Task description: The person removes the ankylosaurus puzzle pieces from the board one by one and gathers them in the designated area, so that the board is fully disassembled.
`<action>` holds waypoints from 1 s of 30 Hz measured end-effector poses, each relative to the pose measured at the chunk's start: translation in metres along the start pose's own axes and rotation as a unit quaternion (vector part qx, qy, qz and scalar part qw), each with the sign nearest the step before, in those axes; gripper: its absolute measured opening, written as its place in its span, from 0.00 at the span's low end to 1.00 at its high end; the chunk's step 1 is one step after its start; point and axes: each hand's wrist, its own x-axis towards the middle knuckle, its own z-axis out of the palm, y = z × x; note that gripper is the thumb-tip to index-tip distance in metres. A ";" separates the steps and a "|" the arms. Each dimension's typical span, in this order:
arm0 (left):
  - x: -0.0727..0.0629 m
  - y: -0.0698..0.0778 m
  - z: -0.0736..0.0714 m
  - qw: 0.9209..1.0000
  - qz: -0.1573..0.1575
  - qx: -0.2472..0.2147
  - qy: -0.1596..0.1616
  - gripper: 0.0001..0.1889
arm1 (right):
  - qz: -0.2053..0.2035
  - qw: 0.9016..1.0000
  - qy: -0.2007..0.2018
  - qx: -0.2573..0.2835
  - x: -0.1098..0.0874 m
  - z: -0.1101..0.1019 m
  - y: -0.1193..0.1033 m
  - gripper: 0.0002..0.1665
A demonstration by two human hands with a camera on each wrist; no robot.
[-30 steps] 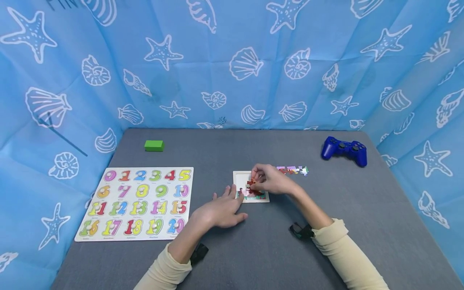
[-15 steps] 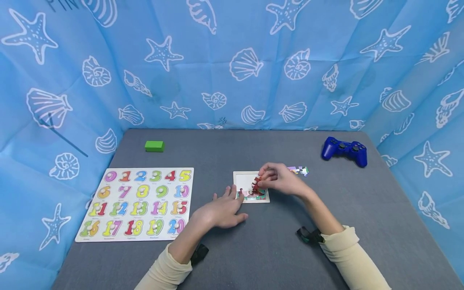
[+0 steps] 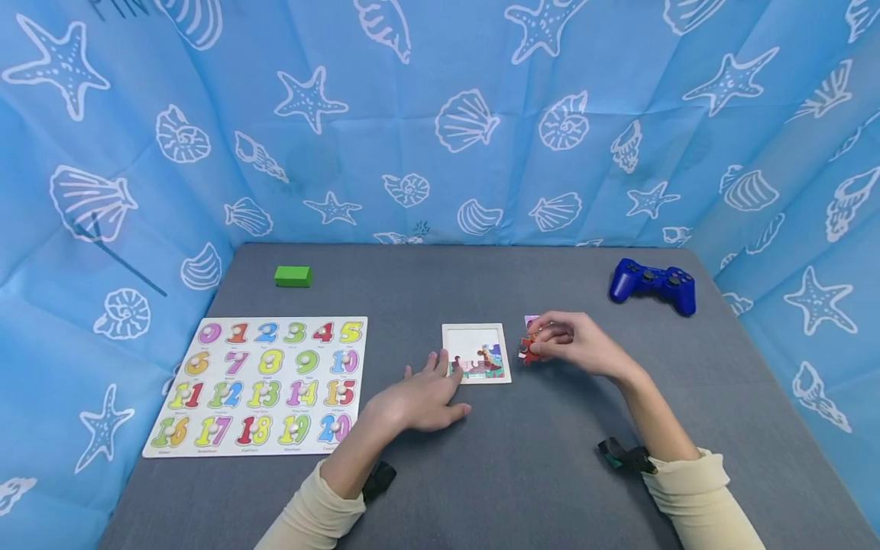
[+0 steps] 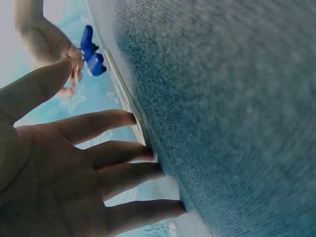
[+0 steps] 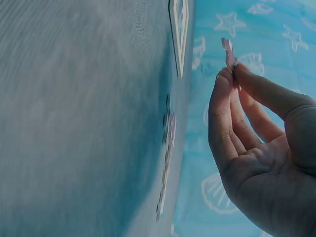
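Observation:
A small white puzzle tray (image 3: 474, 340) lies mid-table, with joined jigsaw pieces (image 3: 481, 365) along its bottom and right side. My left hand (image 3: 422, 401) has its fingers spread straight, fingertips at the tray's left edge and on the table. Right of the tray, my right hand (image 3: 577, 344) pinches a red jigsaw piece (image 3: 528, 350) between thumb and fingers. The right wrist view shows this piece (image 5: 228, 53) edge-on, held above the table. Loose pieces (image 5: 168, 148) lie in a row below that hand; in the head view it mostly hides them.
A number board (image 3: 257, 389) with knobbed pieces lies at the left. Behind it sits a green block (image 3: 292, 276). A blue game controller (image 3: 653, 286) rests at the back right. A blue shell-print curtain (image 3: 412, 153) surrounds the table's back and sides.
My right hand has moved right, from over the tray to beside it, carrying the red piece. The joined pieces at the tray's right side now show. My left hand has stayed put.

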 end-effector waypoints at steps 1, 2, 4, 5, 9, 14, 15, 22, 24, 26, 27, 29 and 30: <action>0.000 0.000 0.000 1.000 0.000 0.000 0.001 0.38 | -0.001 1.000 0.004 -0.001 -0.002 -0.003 0.002 0.15; -0.001 0.001 -0.001 1.000 0.001 0.000 0.001 0.38 | -0.001 1.000 0.007 -0.006 -0.003 -0.006 0.004 0.15; -0.001 0.001 -0.001 1.000 0.001 0.000 0.003 0.38 | 0.002 1.000 0.017 -0.009 -0.005 -0.012 0.009 0.15; -0.001 0.001 -0.001 1.000 0.000 0.000 0.003 0.38 | 0.007 1.000 0.024 -0.013 -0.006 -0.016 0.011 0.15; 0.000 0.001 -0.001 1.000 -0.002 -0.001 0.003 0.38 | 0.019 0.999 0.036 -0.025 -0.007 -0.028 0.019 0.16; 0.000 0.001 -0.001 1.000 -0.002 -0.002 0.003 0.38 | 0.036 0.999 0.023 -0.028 -0.005 -0.036 0.031 0.16; 0.000 0.001 0.000 1.000 -0.002 -0.003 0.002 0.38 | 0.039 0.999 0.021 -0.026 -0.004 -0.036 0.032 0.16; -0.001 0.002 -0.001 1.000 -0.003 -0.002 0.003 0.38 | 0.045 0.997 0.023 -0.055 -0.001 -0.036 0.041 0.15; -0.001 0.002 -0.001 1.000 -0.004 -0.003 0.002 0.38 | 0.048 0.996 0.028 -0.075 -0.001 -0.035 0.042 0.14; -0.001 0.002 -0.001 1.000 -0.004 -0.004 0.001 0.38 | 0.054 0.994 0.031 -0.092 -0.001 -0.034 0.041 0.14; -0.001 0.002 -0.001 1.000 -0.004 -0.004 0.001 0.38 | 0.057 0.993 0.033 -0.099 -0.001 -0.033 0.041 0.14; -0.001 0.001 -0.001 1.000 -0.003 -0.006 0.000 0.38 | 0.064 0.991 0.038 -0.111 -0.001 -0.032 0.040 0.14; -0.001 0.001 -0.001 1.000 -0.003 -0.008 0.000 0.38 | 0.067 0.990 0.040 -0.114 -0.001 -0.032 0.040 0.14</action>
